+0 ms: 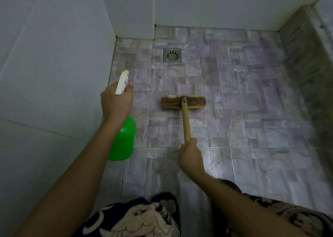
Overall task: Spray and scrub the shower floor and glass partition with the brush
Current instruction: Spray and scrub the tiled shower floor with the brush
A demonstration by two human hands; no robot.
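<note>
The left hand (116, 99) is closed around the neck of the green spray bottle (124, 139), with its white nozzle (122, 82) pointing forward over the shower floor (252, 92). The right hand (191, 157) is wrapped around the wooden handle (186, 119) of the brush (183, 102), whose head lies flat on the tiles, a little in front of the drain (172, 55). To do this step well, I think it is best to wet the tiles ahead of the brush first, then push with even pressure in overlapping strokes toward the drain. Whether a finger presses the trigger I cannot tell; the picture is blurred there.
</note>
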